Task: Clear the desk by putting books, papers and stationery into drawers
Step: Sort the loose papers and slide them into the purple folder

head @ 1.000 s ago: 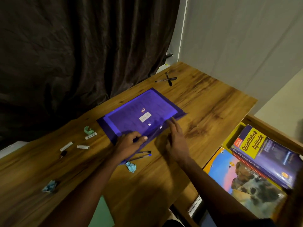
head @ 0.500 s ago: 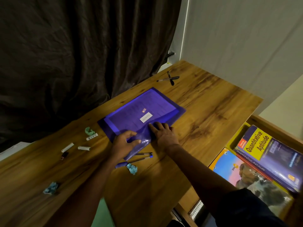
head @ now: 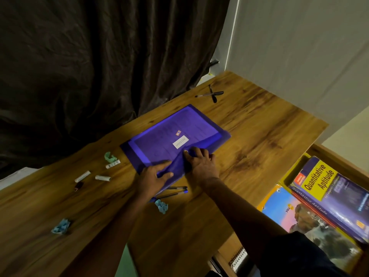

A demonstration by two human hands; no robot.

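A purple plastic folder [head: 171,134] with a white label lies in the middle of the wooden desk [head: 259,140]. My left hand [head: 152,177] pinches the folder's near flap, thumb over the lifted edge. My right hand [head: 202,163] lies flat on the same flap just to the right, fingers spread. Two blue pens [head: 175,191] lie partly under the folder's near corner. Two dark pens [head: 210,94] lie crossed at the desk's far end. To the right, an open drawer [head: 315,151] holds a "Quantitative Aptitude" book [head: 327,196] and a colourful book [head: 307,220].
Left of the folder lie a green paper scrap [head: 109,156], three small white tubes [head: 102,178] and a small dark item [head: 78,185]. Crumpled blue papers sit near me [head: 161,205] and at the left [head: 60,228]. A spiral notebook [head: 238,258] shows below the desk edge. A dark curtain hangs behind.
My right hand slid left along the folder's near edge onto the flap. My left hand took hold of the flap, which now bulges up between my hands.
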